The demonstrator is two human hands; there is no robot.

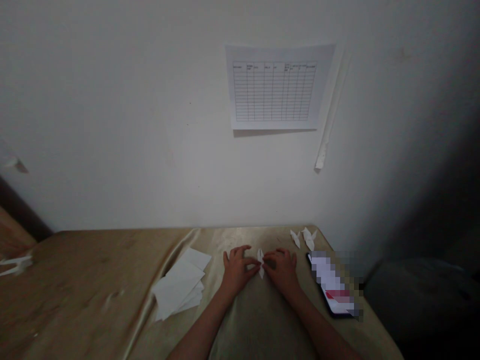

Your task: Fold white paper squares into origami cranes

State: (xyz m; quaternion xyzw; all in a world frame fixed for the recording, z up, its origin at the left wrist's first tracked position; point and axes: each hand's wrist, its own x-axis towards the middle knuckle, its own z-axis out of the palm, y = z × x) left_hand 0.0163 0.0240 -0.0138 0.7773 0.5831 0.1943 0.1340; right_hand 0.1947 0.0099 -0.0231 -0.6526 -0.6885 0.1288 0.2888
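Both of my hands rest on a tan table near the wall. Between them stands a small white folded paper piece, narrow and pointed at both ends. My left hand pinches its left side with thumb and fingers. My right hand holds its right side, fingers curled down on the table. A loose stack of white paper sheets lies just left of my left hand.
Two or three finished white folded paper figures sit at the table's far right corner. A phone lies right of my right hand, near the table's edge. A printed grid sheet is taped on the wall. Dark furniture stands to the right.
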